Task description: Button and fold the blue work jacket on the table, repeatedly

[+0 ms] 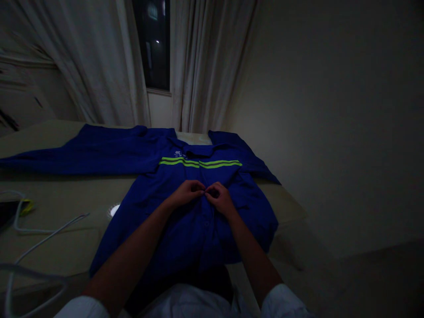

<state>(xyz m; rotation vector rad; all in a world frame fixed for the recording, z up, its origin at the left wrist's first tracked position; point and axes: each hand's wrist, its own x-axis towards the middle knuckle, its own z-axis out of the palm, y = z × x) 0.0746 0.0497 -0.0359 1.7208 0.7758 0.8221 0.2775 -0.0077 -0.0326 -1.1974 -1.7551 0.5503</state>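
A blue work jacket (179, 238) with green reflective stripes across the chest lies spread front side up, its sleeves stretched out to both sides. At the middle of its front placket, my left hand (187, 193) pinches the cloth between thumb and fingertips. My right hand (219, 197) pinches the same spot from the other side, so the fingertips of both hands nearly meet. Whatever small part sits between the fingertips is too dark to make out. Lower on the placket, a round button (206, 224) shows faintly.
The jacket rests on a pale covered table (76, 185). A white cable (49, 232) loops at the left, near a dark object with a yellow edge (27, 207). A small round white item (114, 210) lies beside the jacket. Curtains (99, 66) and a wall (331, 110) stand behind.
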